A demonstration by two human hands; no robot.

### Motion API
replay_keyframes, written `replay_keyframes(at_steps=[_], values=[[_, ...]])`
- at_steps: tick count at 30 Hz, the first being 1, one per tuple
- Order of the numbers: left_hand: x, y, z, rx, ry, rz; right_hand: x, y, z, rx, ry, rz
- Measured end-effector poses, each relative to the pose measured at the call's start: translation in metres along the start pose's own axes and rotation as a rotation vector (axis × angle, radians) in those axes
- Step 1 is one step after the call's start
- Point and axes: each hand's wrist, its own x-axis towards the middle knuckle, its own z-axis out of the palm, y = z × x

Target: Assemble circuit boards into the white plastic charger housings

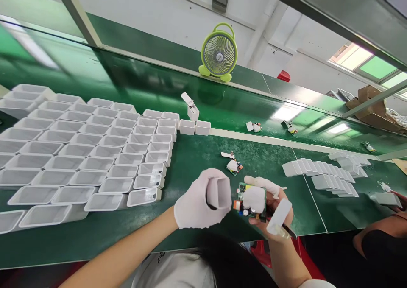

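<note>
My left hand (203,201), in a white glove, is wrapped round a white plastic case (224,194) whose open end faces right. Just right of it, my right hand (280,207), with white covers on some fingers, grips a circuit board (254,199). The board carries a white block, orange and blue parts and a green edge. A white flat cap (280,216) hangs by the right palm, apparently joined to the board. A small gap lies between board and case. Beyond my hands, another circuit board (233,165) with a white cap lies on the green bench.
Rows of open white cases (104,152) cover the bench at left. Stacked white cases (318,169) lie at right, near a co-worker's arm (378,237). More boards (254,127) rest on the green belt (222,101). A green fan (219,54) stands behind.
</note>
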Motion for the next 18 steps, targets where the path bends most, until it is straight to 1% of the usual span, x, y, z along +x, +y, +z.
replay_keyframes(at_steps=[2,4,7,12,14,18], values=[[0.0,0.001,0.006,-0.159,0.081,-0.138,0.0,0.002,0.006,0.029,0.048,-0.011],[0.001,0.001,0.009,-0.299,0.132,-0.184,0.0,0.004,0.013,0.042,0.045,0.001],[0.003,0.0,0.011,-0.384,0.13,-0.145,-0.001,0.008,0.023,0.049,0.042,0.026],[0.003,-0.002,0.01,-0.374,0.19,-0.084,-0.003,0.01,0.03,0.072,0.049,0.021],[0.002,-0.001,0.012,-0.407,0.155,-0.095,-0.004,0.011,0.029,0.055,0.05,0.029],[0.001,0.003,0.013,-0.556,0.041,-0.158,-0.006,0.014,0.029,0.048,0.021,0.057]])
